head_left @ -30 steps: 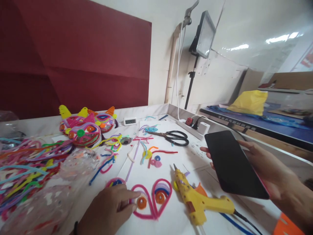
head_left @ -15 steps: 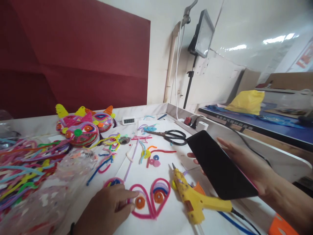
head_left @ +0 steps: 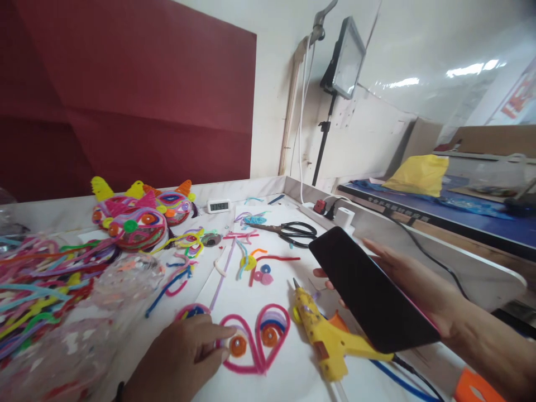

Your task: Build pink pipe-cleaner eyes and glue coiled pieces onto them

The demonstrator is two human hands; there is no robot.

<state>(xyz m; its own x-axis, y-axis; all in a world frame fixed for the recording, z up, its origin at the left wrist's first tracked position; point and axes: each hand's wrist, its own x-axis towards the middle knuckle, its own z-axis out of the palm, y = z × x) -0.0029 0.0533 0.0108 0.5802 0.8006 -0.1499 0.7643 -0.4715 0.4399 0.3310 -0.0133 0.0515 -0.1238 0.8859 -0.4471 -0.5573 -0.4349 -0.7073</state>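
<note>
My right hand (head_left: 412,279) holds a smartphone (head_left: 368,290), its dark screen facing up and its fingertips showing past the far edge. Low in the middle, my left hand (head_left: 180,352) pinches the left side of a pink pipe-cleaner eye loop (head_left: 243,369), thumb and index finger together. That loop has an orange coiled centre with a shiny bead, and a matching loop (head_left: 286,329) joins it on the right. Behind my left hand another coiled piece (head_left: 190,311) is partly hidden. A yellow glue gun (head_left: 322,335) lies between the loops and the phone, partly under the phone.
Black-handled scissors (head_left: 295,231) lie farther back near a small digital clock (head_left: 218,206). Loose pipe cleaners (head_left: 33,301) and clear plastic bags (head_left: 62,357) cover the left side. Finished colourful masks (head_left: 138,229) stand behind them. A raised rim (head_left: 481,262) borders the table's right side.
The phone in my right hand has shifted slightly left and down. My left hand stays on the pink loop. The whole view has moved a little.
</note>
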